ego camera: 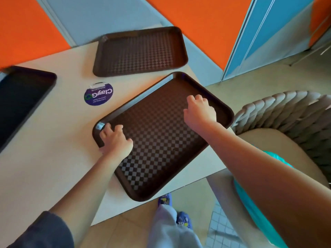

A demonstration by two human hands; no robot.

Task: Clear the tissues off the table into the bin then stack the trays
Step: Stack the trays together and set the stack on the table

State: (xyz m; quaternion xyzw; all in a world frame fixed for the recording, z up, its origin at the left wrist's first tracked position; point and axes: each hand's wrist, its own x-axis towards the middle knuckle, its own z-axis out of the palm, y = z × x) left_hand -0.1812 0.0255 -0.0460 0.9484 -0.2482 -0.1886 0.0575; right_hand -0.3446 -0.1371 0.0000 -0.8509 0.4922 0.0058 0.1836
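Observation:
A brown checker-textured tray lies at an angle on the pale table, its near corner hanging over the front edge. My left hand grips this tray's left rim, thumb outside and fingers inside. My right hand rests palm down on the tray's floor near the right rim, fingers apart, holding nothing. A second brown tray sits flat at the table's back. A dark tray lies at the left edge. A beige bin with a teal liner stands right of the table, partly hidden by my right arm. No tissues show on the table.
A round purple sticker is on the table between the trays. A woven grey chair stands behind the bin. My legs and blue shoes are below the table's front edge. Orange and blue wall panels rise behind.

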